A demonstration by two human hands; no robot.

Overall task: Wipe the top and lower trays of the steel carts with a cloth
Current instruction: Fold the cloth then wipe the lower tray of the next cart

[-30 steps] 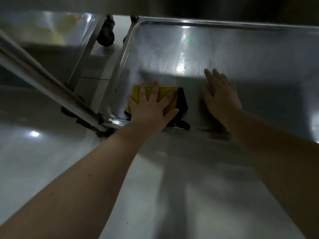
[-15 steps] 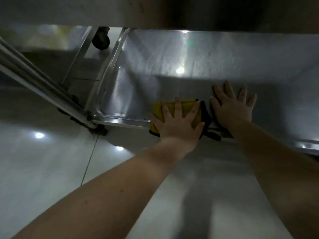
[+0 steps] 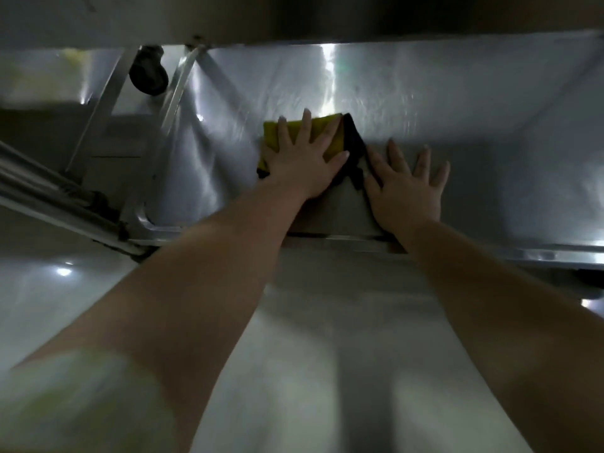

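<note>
The room was dim, with a pale glossy floor [image 3: 294, 338] throwing back spots of light, and the lower tray [image 3: 490, 103] of a steel cart lay low in front of the person under the dark underside of the upper tray [image 3: 327, 18]. The yellow cloth [image 3: 322, 130], with a dark layer showing along its right edge, lay flat on the tray bed left of centre and about midway between the near rim [image 3: 523, 248] and the far wall. The left hand [image 3: 304, 165] pressed on it with straight, spread fingers, gripping nothing. The right hand [image 3: 405, 188] rested just beside the cloth's dark edge, also wide and flat, palm on bare steel, probably as a brace. The step in hand looked like wiping the bed of this lower tray. To do it well, the palm should bear down evenly so the cloth did not bunch, and the strokes should overlap and run into the far wall and the left corner, where grime tends to gather. The right side of the bed lay in shadow and probably wanted passes too. The shallow tray held the cloth and the 2 hands. A black caster wheel [image 3: 148, 73] showed beyond its far left corner, and steel frame tubes [image 3: 49, 191] crossed at the left.
</note>
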